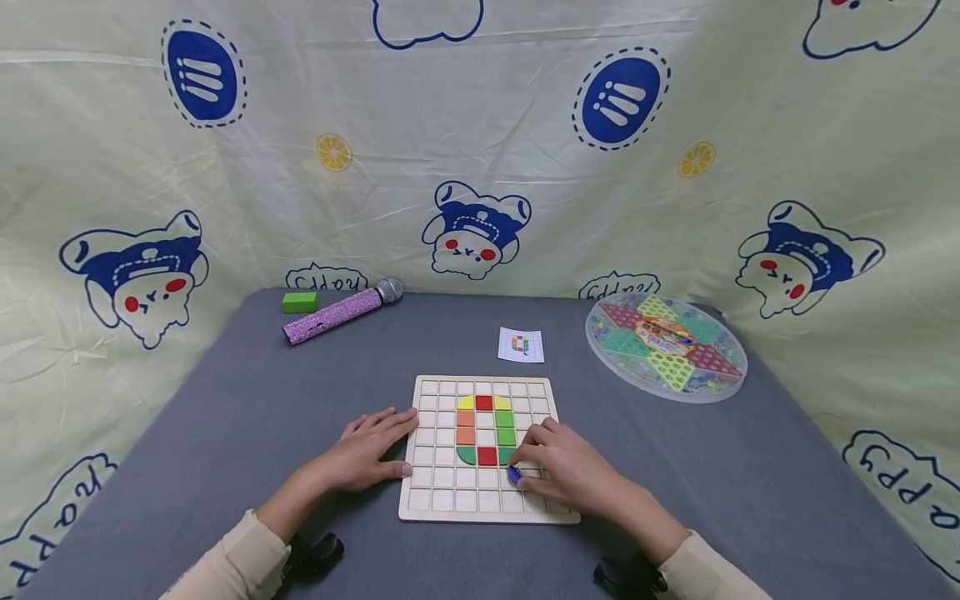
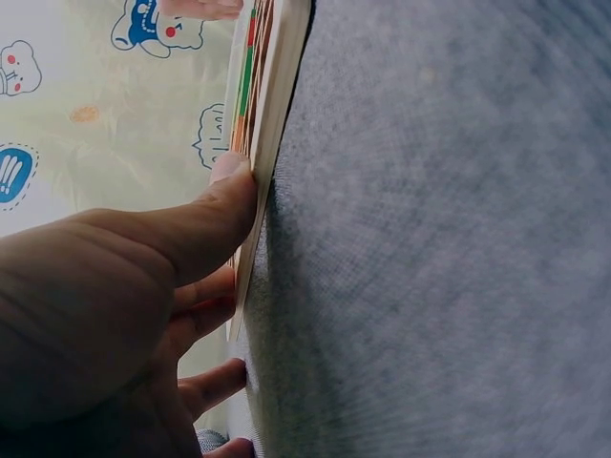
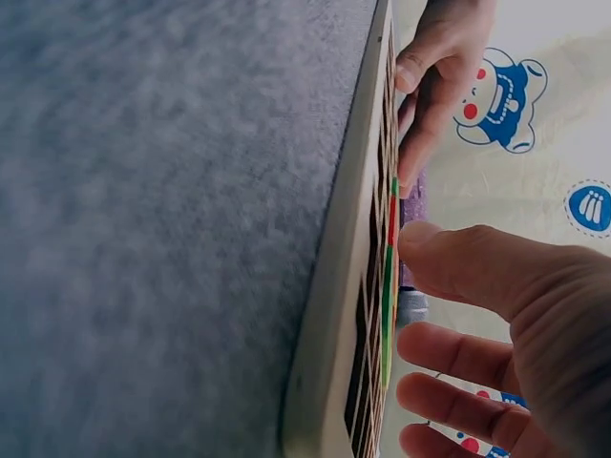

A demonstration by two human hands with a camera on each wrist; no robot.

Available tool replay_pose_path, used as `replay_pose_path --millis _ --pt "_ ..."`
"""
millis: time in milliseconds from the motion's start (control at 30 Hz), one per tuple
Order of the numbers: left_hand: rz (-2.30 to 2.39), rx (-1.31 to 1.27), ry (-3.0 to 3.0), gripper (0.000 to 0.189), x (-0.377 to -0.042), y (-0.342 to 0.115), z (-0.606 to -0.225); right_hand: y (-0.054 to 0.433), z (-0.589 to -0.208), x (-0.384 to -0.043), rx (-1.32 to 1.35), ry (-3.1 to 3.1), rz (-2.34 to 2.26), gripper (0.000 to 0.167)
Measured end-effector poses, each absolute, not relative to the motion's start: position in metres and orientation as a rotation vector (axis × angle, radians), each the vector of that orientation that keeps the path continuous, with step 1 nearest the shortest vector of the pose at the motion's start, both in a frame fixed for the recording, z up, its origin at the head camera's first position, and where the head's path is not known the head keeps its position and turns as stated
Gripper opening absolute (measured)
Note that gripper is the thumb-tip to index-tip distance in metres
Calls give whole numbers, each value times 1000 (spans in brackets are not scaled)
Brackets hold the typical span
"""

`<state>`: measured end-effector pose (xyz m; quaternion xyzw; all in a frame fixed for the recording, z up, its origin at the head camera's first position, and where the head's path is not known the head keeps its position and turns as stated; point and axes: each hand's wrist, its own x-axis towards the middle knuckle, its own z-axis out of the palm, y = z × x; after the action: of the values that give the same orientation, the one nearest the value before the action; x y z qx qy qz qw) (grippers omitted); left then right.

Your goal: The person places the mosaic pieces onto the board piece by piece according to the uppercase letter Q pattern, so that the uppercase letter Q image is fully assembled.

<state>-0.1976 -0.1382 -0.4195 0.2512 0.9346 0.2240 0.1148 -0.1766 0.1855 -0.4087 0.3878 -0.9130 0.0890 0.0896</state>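
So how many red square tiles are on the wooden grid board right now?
2 visible: one red square tile at the top middle of the coloured ring, another at its bottom middle on the wooden grid board. The right hand could hide more.

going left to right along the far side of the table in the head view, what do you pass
green block → purple glitter microphone → small pattern card → round Chinese checkers board
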Motion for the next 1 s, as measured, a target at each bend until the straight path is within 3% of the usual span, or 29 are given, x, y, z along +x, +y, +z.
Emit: replay_pose_path --millis 1000 --pt "675 767 2749 71 -197 -137 -421 182 -413 -180 1144 -2682 247 20"
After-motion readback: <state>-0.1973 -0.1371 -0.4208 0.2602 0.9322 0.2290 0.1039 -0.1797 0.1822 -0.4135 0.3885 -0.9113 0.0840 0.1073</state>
